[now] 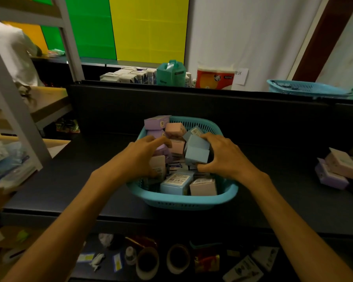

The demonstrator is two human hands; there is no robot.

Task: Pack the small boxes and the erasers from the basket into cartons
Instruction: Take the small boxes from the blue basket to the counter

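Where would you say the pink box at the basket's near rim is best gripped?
Probably across its two side faces, coming straight down from above. The pink box stands upright against the basket rim, its top exposed, with a blue box tight on its left.

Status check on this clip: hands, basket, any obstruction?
Both hands in the teal basket. Right hand grips blue boxes; left hand curled around a white box. Basket full, no carton in view. Nothing blocking.
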